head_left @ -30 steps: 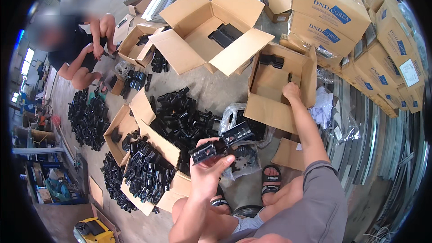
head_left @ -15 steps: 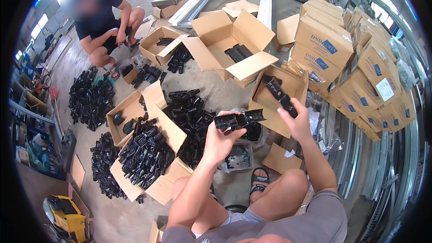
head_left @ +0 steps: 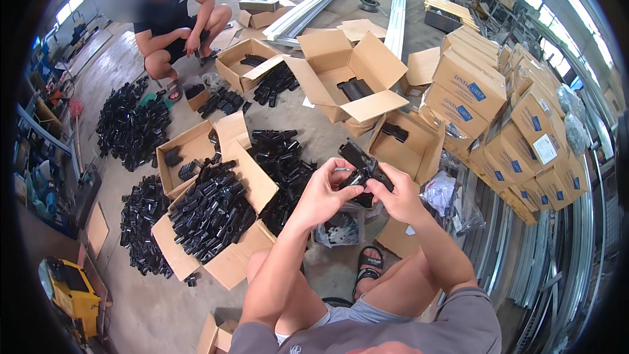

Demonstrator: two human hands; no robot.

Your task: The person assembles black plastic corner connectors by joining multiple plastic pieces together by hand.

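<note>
Head view: you have black parts [head_left: 354, 155] up in front of you, left hand [head_left: 325, 191] and right hand [head_left: 400, 195] both grasping them, above a clear bag [head_left: 341, 233]; an open carton [head_left: 419, 157] sits just beyond, a black heap [head_left: 284, 160] leftward.

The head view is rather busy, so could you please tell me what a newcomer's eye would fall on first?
Probably the big heap of glossy black pieces between open carton flaps, left of centre. Next, just right of centre, the left hand and right hand close together on black parts. The stacked brown cartons at the right and the crouching co-worker at the upper left also stand out.
</note>
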